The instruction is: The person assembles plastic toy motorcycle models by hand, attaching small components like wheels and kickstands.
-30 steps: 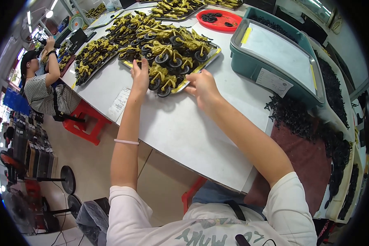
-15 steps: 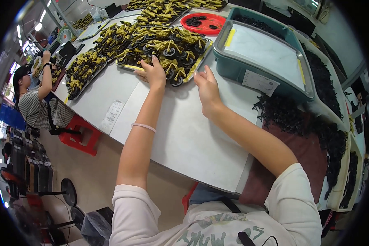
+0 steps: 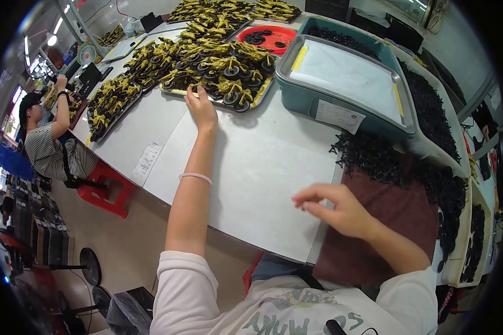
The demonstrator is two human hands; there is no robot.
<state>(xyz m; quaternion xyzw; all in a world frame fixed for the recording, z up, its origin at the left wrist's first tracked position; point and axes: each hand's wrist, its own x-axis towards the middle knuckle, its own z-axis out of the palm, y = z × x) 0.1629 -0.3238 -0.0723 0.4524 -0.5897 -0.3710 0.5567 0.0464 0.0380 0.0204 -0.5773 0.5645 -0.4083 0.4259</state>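
Left hand (image 3: 200, 109) rests flat, fingers spread, grasping nothing, on the near edge of the tray (image 3: 258, 96) of yellow-and-black wheeled toys (image 3: 229, 70) at the far side of the white counter (image 3: 262, 167). Right hand (image 3: 341, 211), pinched in a loose grip over the brown mat (image 3: 391, 223); any content too small to tell. Judged step: sorting parts, with black pieces (image 3: 374, 156) nearest. Workshop; a co-worker (image 3: 50, 139) sits left.

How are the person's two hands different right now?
The left hand is stretched far out and lies flat at the edge of the tray of yellow toys; the right hand is pulled back near the body, above the brown cloth. The left fingers are spread; the right fingertips are pinched together. Both are bare.
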